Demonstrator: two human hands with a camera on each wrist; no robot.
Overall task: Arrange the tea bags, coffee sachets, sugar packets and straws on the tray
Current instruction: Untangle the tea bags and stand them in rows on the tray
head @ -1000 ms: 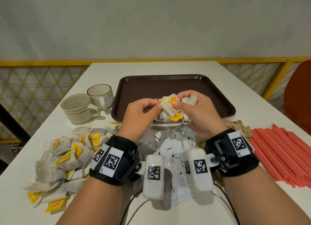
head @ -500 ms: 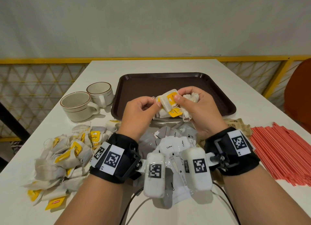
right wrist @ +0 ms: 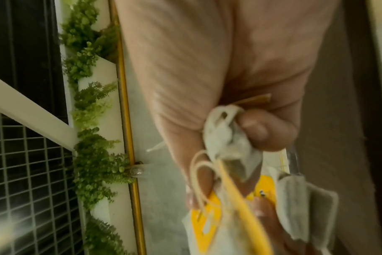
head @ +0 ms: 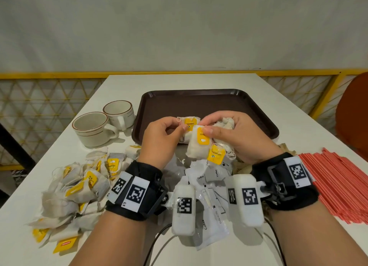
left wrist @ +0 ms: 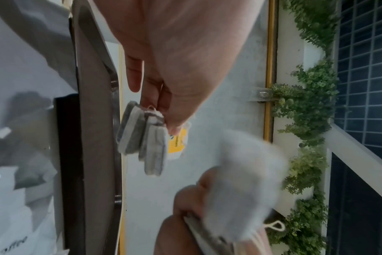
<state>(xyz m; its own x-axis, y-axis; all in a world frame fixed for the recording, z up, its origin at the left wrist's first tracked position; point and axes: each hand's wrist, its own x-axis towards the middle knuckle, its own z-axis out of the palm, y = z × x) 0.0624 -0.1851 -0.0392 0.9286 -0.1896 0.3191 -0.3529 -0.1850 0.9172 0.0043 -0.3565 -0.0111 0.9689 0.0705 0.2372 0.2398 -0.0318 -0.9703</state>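
Note:
Both hands are raised over the near rim of the dark brown tray (head: 199, 102). My left hand (head: 169, 130) (left wrist: 164, 110) pinches a small stack of tea bags (left wrist: 146, 138) with a yellow tag (head: 190, 122). My right hand (head: 225, 134) (right wrist: 240, 138) clutches a bunch of tea bags (head: 199, 144) (right wrist: 233, 151), its thumb on a yellow tag; another tag (head: 216, 156) dangles below. A heap of tea bags (head: 75, 188) lies at the left, white coffee sachets (head: 207, 186) under my wrists, red straws (head: 338, 184) at the right. Brown packets (head: 284, 148) peek out behind my right wrist.
Two cream cups (head: 93, 126) (head: 119, 112) stand left of the tray. The white table (head: 179, 80) ends at a yellow railing (head: 59, 74) at the back and left. An orange chair (head: 354, 116) stands at the right.
Both hands have risen slightly with the tea bags. The left hand has drawn a small stack away from the right hand's bunch.

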